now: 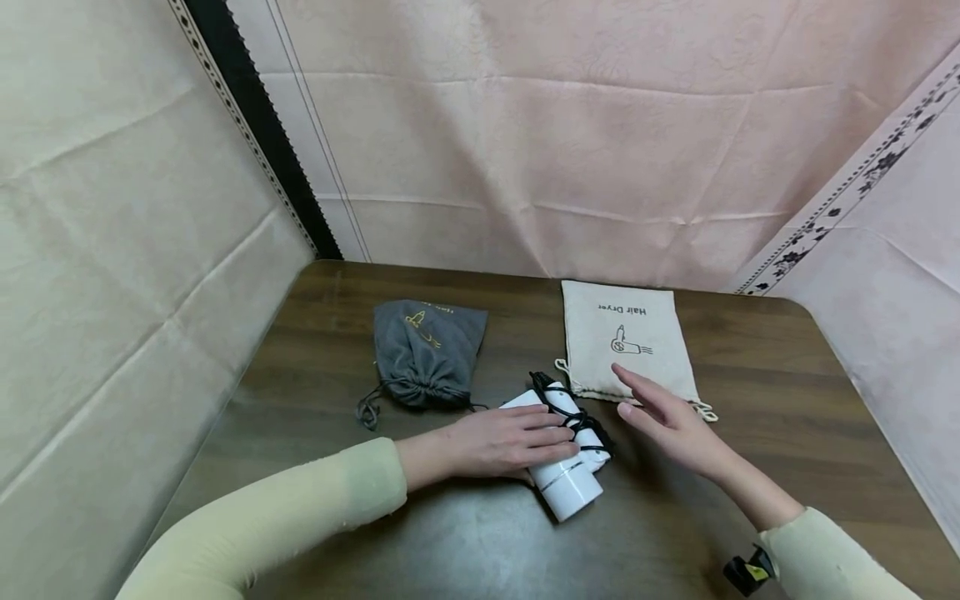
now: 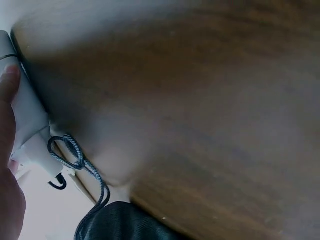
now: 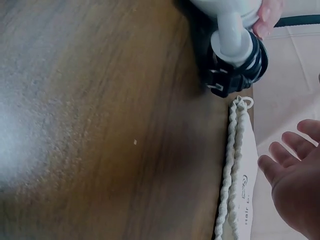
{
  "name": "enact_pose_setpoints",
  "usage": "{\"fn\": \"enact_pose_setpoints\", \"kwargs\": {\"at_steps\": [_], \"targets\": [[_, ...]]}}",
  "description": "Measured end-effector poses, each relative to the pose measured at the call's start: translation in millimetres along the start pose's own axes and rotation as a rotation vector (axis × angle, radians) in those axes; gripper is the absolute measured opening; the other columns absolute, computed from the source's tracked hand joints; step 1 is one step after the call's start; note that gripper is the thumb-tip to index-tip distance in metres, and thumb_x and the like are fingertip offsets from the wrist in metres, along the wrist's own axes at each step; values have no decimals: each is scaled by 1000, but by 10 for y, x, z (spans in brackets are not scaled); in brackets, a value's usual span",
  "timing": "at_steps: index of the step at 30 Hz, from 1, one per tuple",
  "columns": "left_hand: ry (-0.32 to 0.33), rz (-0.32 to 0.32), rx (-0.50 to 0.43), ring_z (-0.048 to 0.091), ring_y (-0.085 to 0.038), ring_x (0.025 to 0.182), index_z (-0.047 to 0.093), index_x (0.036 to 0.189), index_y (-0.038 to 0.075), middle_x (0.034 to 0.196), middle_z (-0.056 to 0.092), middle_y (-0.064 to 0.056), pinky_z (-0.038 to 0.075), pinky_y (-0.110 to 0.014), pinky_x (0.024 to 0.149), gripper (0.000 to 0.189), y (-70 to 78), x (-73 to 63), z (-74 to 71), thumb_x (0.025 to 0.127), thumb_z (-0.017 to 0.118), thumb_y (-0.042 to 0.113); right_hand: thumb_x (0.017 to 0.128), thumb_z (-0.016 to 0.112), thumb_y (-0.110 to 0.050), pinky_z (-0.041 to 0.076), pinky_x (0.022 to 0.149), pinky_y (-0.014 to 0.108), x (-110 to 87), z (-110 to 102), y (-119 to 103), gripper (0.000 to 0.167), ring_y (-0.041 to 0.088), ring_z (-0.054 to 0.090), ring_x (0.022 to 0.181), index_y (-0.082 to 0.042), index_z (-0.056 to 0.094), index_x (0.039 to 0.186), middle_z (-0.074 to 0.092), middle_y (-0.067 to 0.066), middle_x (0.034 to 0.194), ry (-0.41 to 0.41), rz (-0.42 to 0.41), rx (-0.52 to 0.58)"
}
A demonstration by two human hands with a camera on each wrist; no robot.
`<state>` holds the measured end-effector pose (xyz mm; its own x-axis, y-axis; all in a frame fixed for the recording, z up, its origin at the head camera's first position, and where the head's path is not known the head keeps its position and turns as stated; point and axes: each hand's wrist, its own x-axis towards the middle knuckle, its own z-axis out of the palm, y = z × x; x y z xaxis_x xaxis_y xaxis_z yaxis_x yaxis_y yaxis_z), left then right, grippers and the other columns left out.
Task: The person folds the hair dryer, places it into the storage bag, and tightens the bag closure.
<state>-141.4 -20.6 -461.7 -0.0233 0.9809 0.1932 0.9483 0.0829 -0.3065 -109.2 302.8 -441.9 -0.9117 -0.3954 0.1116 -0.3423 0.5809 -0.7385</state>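
Note:
A white folding hair dryer (image 1: 572, 493) lies at the middle of the table, its black cord (image 1: 551, 398) wound about the folded handle. My left hand (image 1: 498, 442) holds it, fingers across its top and the thumb (image 2: 11, 80) along its side in the left wrist view. My right hand (image 1: 671, 421) hovers with fingers extended and nothing in them, near the lower edge of a white drawstring bag (image 1: 600, 342) printed "Hair Dryer". In the right wrist view the dryer's plug and cord bundle (image 3: 235, 75) faces that hand.
Left of the dryer sits a dark grey drawstring pouch (image 1: 427, 350) with gold print, its cord (image 1: 367, 410) trailing on the wood. The brown table (image 1: 315, 517) has pale cloth walls (image 1: 540, 150) at the back and both sides.

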Motion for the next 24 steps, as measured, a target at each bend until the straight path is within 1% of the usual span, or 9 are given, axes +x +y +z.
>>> {"fn": "enact_pose_setpoints", "kwargs": {"at_steps": [1, 3, 5, 8, 10, 13, 18, 21, 24], "targets": [[5, -7, -11, 51, -20, 146, 52, 156, 17, 155, 56, -1, 35, -38, 125, 67, 2, -4, 9, 100, 70, 49, 111, 59, -20, 31, 108, 4, -10, 9, 0, 58, 34, 42, 151, -12, 41, 166, 43, 15, 167, -2, 1, -13], [7, -21, -39, 50, -20, 146, 52, 157, 17, 155, 56, -2, 35, -38, 126, 68, 5, -5, 21, 100, 70, 51, 111, 60, -20, 30, 109, 4, -29, 26, -15, 58, 31, 42, 151, -14, 41, 166, 43, 14, 167, -6, -7, -34], [-11, -32, -56, 50, -20, 147, 51, 158, 17, 156, 55, -3, 34, -38, 126, 70, 4, 9, 12, 101, 69, 52, 111, 60, -21, 28, 109, 4, -53, 46, -43, 59, 29, 42, 152, -16, 41, 166, 43, 13, 167, -7, -12, -49], [-50, -51, -73, 49, -20, 148, 48, 160, 18, 158, 54, -3, 33, -38, 127, 71, 2, 26, -15, 102, 68, 53, 110, 61, -22, 24, 111, 3, -94, 81, -84, 60, 23, 40, 153, -19, 40, 166, 44, 12, 167, -8, -17, -70], [-75, -61, -78, 48, -20, 149, 46, 162, 19, 159, 53, -3, 32, -38, 127, 72, -2, 32, -30, 102, 67, 53, 110, 62, -22, 21, 112, 3, -129, 104, -104, 61, 15, 37, 154, -20, 40, 167, 43, 11, 168, -7, -19, -87], [-89, -69, -92, 47, -21, 150, 45, 163, 20, 160, 52, -3, 32, -40, 128, 74, -14, 23, -39, 101, 68, 54, 109, 63, -23, 18, 112, 3, -193, 136, -137, 64, 6, 34, 154, -23, 38, 167, 43, 10, 168, -1, -24, -103], [-95, -84, -146, 44, -23, 153, 43, 164, 18, 161, 52, -5, 30, -42, 128, 82, -64, -23, -75, 98, 69, 59, 107, 66, -20, 18, 114, 3, -292, 214, -210, 68, 3, 31, 154, -23, 36, 168, 41, 11, 169, 17, -54, -95], [-75, -107, -191, 44, -25, 153, 42, 164, 15, 161, 52, -6, 29, -44, 129, 83, -116, -64, -113, 99, 69, 59, 104, 71, -17, 18, 116, 5, -343, 274, -249, 73, 3, 30, 155, -22, 35, 168, 41, 14, 169, 38, -97, -108], [-48, -149, -217, 46, -27, 151, 44, 163, 13, 160, 53, -8, 29, -45, 129, 80, -179, -112, -162, 100, 69, 56, 100, 75, -15, 19, 119, 7, -386, 335, -300, 78, 7, 32, 157, -19, 36, 168, 40, 13, 169, 51, -155, -141]]}}
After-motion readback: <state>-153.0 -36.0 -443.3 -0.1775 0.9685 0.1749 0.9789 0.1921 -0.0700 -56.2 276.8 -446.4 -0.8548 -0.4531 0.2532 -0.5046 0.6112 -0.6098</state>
